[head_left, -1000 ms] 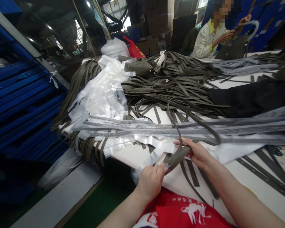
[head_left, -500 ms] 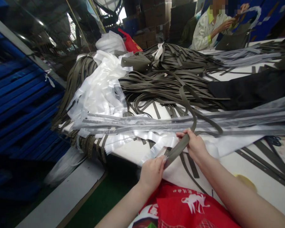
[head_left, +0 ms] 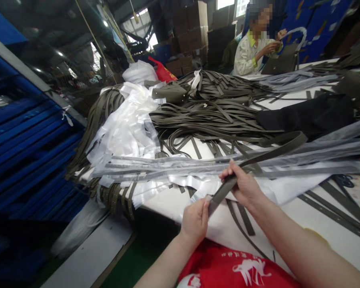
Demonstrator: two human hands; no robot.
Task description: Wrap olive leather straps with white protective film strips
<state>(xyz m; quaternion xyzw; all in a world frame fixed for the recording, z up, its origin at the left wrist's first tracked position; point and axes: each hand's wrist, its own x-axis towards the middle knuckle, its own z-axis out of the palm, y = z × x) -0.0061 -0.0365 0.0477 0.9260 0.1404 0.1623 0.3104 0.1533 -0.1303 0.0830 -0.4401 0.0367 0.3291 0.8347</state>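
Both hands grip one dark olive strap (head_left: 221, 193) above the near edge of the white table (head_left: 162, 202). My left hand (head_left: 194, 219) is closed on its lower end, thumb on top. Further up the strap, my right hand (head_left: 242, 185) has its fingers wrapped round it. Beyond the right hand the strap runs right and folds back in a loop. Just past my hands lie long straps in clear plastic sleeves (head_left: 174, 164). Loose olive strap pieces (head_left: 245, 220) rest on the table below my right wrist.
Behind are a heap of olive straps (head_left: 203, 116), crumpled clear plastic sleeves (head_left: 128, 124) and a black cloth (head_left: 308, 114). A phone (head_left: 353, 188) lies at right. Blue stacked panels (head_left: 32, 152) stand left. Across the table a person (head_left: 248, 56) handles a handbag (head_left: 281, 60).
The strap's free part has swung from standing up in a curve to stretching out rightward in a loop. My hands keep their grip; the view has tilted up a little.
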